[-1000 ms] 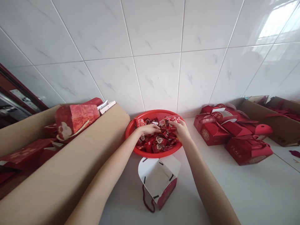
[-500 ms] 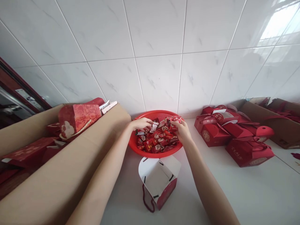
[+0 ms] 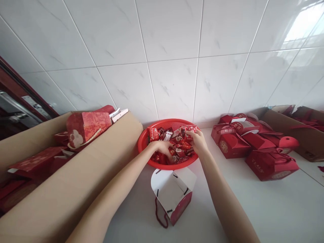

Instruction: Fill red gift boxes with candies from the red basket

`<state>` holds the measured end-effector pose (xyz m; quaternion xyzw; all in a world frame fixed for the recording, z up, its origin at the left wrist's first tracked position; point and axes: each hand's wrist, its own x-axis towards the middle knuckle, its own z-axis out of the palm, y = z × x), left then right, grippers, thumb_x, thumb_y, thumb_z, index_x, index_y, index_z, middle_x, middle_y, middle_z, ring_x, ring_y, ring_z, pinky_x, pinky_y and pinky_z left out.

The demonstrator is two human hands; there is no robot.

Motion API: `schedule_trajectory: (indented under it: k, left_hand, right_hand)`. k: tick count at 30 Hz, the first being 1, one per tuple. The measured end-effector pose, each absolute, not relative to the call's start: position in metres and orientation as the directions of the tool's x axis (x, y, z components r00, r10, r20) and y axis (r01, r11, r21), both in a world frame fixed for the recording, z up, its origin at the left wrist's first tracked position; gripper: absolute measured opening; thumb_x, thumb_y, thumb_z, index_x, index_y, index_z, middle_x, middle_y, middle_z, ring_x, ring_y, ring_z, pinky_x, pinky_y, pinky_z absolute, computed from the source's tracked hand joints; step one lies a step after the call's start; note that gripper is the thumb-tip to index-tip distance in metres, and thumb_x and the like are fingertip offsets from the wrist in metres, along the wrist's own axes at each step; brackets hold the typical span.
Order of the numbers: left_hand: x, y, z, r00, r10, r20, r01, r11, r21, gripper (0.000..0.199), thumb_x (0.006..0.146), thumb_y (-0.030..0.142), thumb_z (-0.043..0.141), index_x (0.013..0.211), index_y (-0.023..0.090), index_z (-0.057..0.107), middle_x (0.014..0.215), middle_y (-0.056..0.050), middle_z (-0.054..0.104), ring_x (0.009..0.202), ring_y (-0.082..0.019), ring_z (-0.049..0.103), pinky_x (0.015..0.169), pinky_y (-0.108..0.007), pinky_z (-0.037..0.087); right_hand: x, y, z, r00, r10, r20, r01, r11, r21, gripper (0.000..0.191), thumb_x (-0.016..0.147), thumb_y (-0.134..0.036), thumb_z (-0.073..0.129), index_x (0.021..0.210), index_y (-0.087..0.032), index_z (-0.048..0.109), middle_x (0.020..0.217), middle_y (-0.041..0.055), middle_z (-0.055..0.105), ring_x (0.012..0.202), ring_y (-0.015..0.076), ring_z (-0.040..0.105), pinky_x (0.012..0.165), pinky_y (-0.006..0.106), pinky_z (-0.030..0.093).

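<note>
Apparently "歡喜" on a red box [image 3: 234, 145]; print on candy wrappers [image 3: 180, 153] illegible.

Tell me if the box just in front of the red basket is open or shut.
Open. The box has its flaps spread, and its white inside shows from above.

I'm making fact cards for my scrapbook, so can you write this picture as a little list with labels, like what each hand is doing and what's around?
Left grip: fingers in among the wrapped packets
Right grip: holding a dotted red packet
Container: red basket with the packets inside
In front of it: open box, white inside
Left side: cardboard carton holding red boxes
Right side: a cluster of red gift boxes
Behind: tiled wall, pale with grey streaks
</note>
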<state>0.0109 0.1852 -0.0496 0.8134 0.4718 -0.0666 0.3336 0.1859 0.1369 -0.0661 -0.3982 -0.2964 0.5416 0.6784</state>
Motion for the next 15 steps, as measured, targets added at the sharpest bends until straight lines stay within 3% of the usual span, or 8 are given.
schedule_trajectory:
  k: [3,7,11,15]
  left_hand:
    - [0.0101,0.1873,-0.0485,0.55,0.683,-0.481,0.814,-0.311,0.49,0.034,0.042,0.034,0.089,0.069,0.023,0.071,0.067,0.003,0.068,0.071,-0.023,0.064,0.059,-0.026,0.043]
    - [0.0071,0.1884,-0.0486,0.608,0.658,-0.444,0.753,-0.299,0.587,0.031,0.045,0.035,0.089,0.067,0.022,0.071,0.069,0.003,0.07,0.078,-0.022,0.065,0.068,-0.026,0.045]
    - [0.0057,0.1895,-0.0487,0.617,0.735,-0.281,0.642,-0.263,0.721,0.035,0.047,0.035,0.089,0.075,0.019,0.075,0.081,0.0,0.075,0.088,-0.026,0.067,0.08,-0.03,0.048]
    - [0.0044,0.1911,-0.0488,0.531,0.84,-0.114,0.491,-0.195,0.849,0.038,0.05,0.039,0.088,0.078,0.018,0.073,0.083,-0.001,0.074,0.09,-0.027,0.067,0.081,-0.034,0.05]
  right_hand:
    - [0.1859,0.1368,-0.0652,0.229,0.973,-0.032,-0.497,0.088,-0.863,0.025,0.053,-0.024,0.077,0.071,-0.02,0.062,0.063,-0.0024,0.066,0.057,0.0155,0.062,0.052,0.027,0.051]
    - [0.1855,0.1365,-0.0641,0.231,0.973,-0.025,-0.499,0.096,-0.861,0.025,0.052,-0.025,0.077,0.07,-0.021,0.061,0.063,-0.0021,0.067,0.056,0.016,0.062,0.052,0.027,0.051]
    - [0.1857,0.1364,-0.065,0.24,0.971,-0.016,-0.491,0.108,-0.865,0.026,0.052,-0.027,0.078,0.069,-0.021,0.06,0.063,-0.0027,0.066,0.057,0.0159,0.062,0.055,0.028,0.052]
    - [0.1858,0.1368,-0.0666,0.245,0.969,-0.012,-0.503,0.117,-0.856,0.024,0.053,-0.026,0.078,0.069,-0.021,0.061,0.062,-0.0029,0.065,0.057,0.0157,0.061,0.054,0.028,0.051]
